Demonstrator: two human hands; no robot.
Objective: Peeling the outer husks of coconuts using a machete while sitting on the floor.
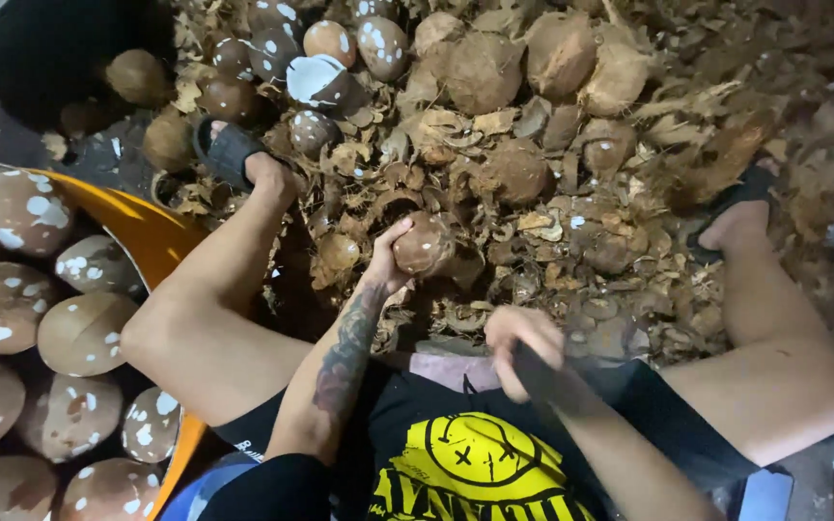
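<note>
Gripping a brown coconut (423, 243) from its nine o'clock side, the left hand (388, 259) curls its fingers round the shell, holding it over the husk litter (533, 241) near the middle of the view. At five o'clock from the nut, the right hand (521, 342) is closed round the handle of a dark blade (557, 381), blurred, probably a cleaver. Peeled coconuts (21, 318) fill an orange tub (152, 236) at nine o'clock. Unpeeled coconuts (523, 58) lie heaped at twelve o'clock. Sandalled feet (243, 159) rest on the husks.
</note>
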